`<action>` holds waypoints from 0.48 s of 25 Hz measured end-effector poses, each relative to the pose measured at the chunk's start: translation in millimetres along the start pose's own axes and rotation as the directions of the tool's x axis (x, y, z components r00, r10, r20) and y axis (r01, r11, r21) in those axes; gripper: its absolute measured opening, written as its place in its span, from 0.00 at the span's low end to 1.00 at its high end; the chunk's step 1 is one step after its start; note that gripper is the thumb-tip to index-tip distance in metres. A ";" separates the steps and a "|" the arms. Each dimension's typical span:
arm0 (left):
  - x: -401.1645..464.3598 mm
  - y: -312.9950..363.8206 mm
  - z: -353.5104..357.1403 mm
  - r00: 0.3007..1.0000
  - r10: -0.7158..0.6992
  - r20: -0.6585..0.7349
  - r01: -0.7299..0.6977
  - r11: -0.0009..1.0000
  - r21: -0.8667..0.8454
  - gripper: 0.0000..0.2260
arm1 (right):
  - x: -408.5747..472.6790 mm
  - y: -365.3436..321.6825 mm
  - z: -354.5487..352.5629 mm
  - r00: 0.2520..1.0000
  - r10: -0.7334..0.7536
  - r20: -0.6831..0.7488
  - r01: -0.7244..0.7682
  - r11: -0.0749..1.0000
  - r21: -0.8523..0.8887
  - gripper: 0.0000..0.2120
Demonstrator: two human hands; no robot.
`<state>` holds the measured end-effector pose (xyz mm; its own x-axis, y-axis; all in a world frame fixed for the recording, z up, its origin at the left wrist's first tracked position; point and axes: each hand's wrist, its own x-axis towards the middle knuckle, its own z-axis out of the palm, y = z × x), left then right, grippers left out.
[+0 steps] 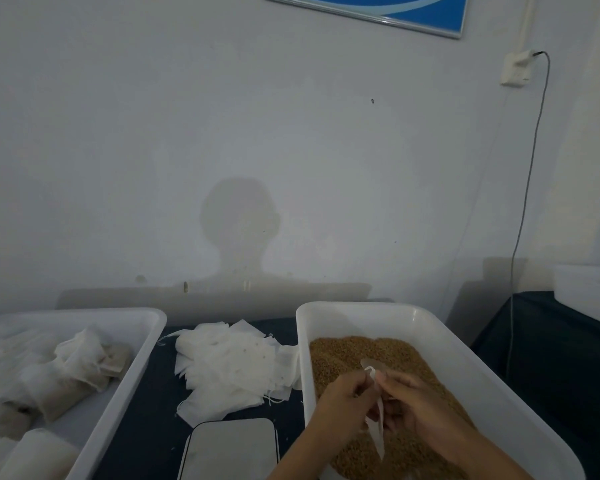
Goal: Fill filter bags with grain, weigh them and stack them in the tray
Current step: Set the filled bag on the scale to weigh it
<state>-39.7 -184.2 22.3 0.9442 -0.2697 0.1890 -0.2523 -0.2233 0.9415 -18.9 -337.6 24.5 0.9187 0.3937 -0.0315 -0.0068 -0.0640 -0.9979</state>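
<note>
Over the white tub of brown grain (pixel 361 351), both my hands hold one thin white filter bag (pixel 378 427). My left hand (pixel 343 396) pinches its top edge and my right hand (pixel 416 403) grips the other side, with the bag hanging down between them. A clear scoop (pixel 373 364) lies half buried in the grain just beyond my fingers. A heap of empty filter bags (pixel 229 368) lies on the dark table between the two tubs. The left white tray (pixel 142 362) holds several filled, tied bags (pixel 80 365). A flat white scale (pixel 231 448) sits at the front centre.
A dark cloth covers the table (pixel 153 427). At the right stands a second dark surface (pixel 551 358) with another white tub (pixel 586 292). A grey cable (pixel 523 209) hangs from a wall socket. The wall is close behind the tubs.
</note>
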 end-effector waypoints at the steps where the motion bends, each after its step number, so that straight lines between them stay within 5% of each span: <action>1: -0.4 0.5 0.1 1.000 0.012 -0.001 -0.012 1.000 -0.006 0.11 | 0.5 0.4 -0.6 1.000 0.011 0.014 -0.011 1.000 0.010 0.22; 9: -0.6 2.1 -2.1 0.999 0.015 -0.046 -0.016 1.000 -0.012 0.14 | -1.8 0.3 -1.5 0.992 0.037 0.120 -0.040 0.999 0.021 0.14; 12: -1.8 2.6 -1.9 0.998 -0.014 -0.058 0.013 1.000 -0.014 0.15 | -2.2 -0.1 -1.2 0.991 0.038 0.131 -0.041 0.999 0.017 0.18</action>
<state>-41.7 -182.5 25.0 0.9584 -0.2114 0.1918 -0.2368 -0.2140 0.9477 -20.4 -339.5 24.7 0.8579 0.5081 -0.0765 -0.0508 -0.0643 -0.9966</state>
